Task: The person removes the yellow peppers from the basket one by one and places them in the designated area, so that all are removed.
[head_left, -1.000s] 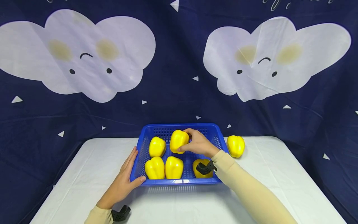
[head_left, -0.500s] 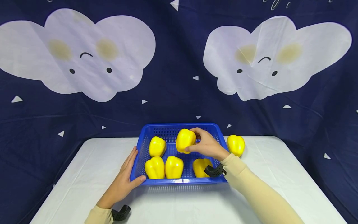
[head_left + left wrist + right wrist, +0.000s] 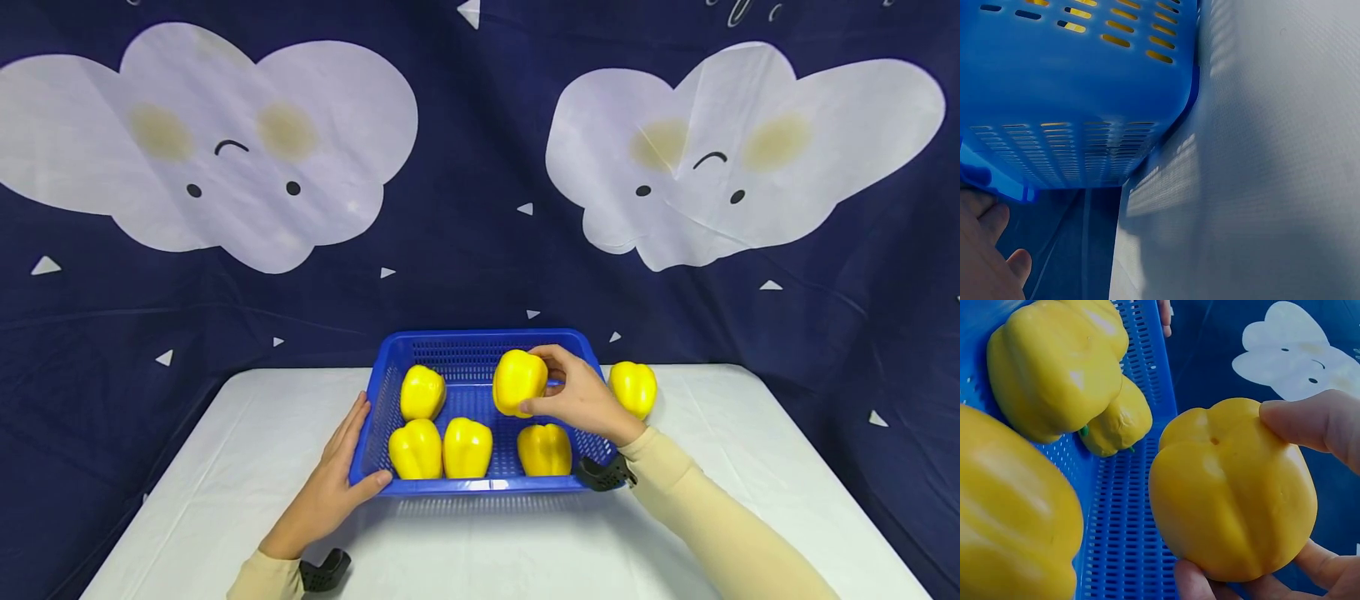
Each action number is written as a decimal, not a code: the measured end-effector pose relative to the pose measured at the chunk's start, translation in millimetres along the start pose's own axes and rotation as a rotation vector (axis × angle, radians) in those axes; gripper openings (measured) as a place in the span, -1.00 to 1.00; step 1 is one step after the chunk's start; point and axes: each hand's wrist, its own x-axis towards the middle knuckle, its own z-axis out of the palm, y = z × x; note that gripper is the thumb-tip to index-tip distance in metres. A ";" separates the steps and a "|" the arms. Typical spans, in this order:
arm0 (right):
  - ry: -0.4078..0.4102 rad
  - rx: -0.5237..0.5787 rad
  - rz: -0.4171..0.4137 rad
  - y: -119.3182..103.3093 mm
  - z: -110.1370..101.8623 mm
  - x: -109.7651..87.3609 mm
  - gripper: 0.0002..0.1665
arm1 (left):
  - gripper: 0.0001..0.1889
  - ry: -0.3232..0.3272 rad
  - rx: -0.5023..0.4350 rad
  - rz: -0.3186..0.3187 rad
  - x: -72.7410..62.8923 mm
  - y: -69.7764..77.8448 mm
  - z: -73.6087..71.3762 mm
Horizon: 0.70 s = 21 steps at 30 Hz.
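My right hand (image 3: 588,400) holds a yellow bell pepper (image 3: 519,383) over the right half of the blue basket (image 3: 480,335). In the right wrist view the thumb (image 3: 1310,422) presses one side of this pepper, and fingertips (image 3: 1192,581) curl against the opposite side. My left hand (image 3: 326,496) rests on the basket's left side, its fingers straight along the outer wall and its thumb at the front corner of the rim. Inside the basket lie two yellow peppers at front left, a yellow pepper (image 3: 422,392) at back left and a yellow pepper (image 3: 544,451) at front right.
Another yellow bell pepper (image 3: 633,389) lies on the white table (image 3: 465,550), just right of the basket. A dark blue cloth (image 3: 480,208) with pale clouds hangs behind the table. Each wrist wears a black device (image 3: 324,571).
My right hand has moved to the right above the basket with the pepper in its grip, so the front right pepper now shows fully. The left hand and basket have stayed in place.
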 end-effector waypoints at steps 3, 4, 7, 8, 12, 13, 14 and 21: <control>0.006 0.024 -0.001 1.3 -4.4 -3.7 -0.09 | -0.02 -0.001 0.002 -0.001 0.1 -0.3 0.2; 0.007 0.034 -0.004 2.1 -5.7 -4.6 -0.09 | -0.02 -0.001 0.002 -0.002 0.2 -0.4 0.3; 0.010 0.057 -0.010 4.7 -9.8 -7.0 -0.09 | -0.02 -0.003 0.004 -0.002 0.1 -0.3 0.5; 0.013 0.061 -0.009 5.8 -11.1 -7.7 -0.09 | -0.02 -0.004 0.004 -0.002 0.0 -0.3 0.5; 0.029 0.067 0.014 8.7 -16.3 -11.1 -0.08 | -0.02 -0.006 0.008 -0.006 -0.3 0.2 0.5; 0.031 0.069 0.022 9.3 -17.6 -12.1 -0.08 | -0.02 -0.006 0.009 -0.005 -0.3 0.3 0.4; 0.032 0.075 0.028 9.8 -18.9 -13.0 -0.08 | -0.02 -0.006 0.009 -0.006 -0.3 0.5 0.4; 0.050 0.073 0.013 14.7 -29.5 -20.0 -0.09 | -0.02 -0.001 0.010 -0.003 0.0 0.9 0.1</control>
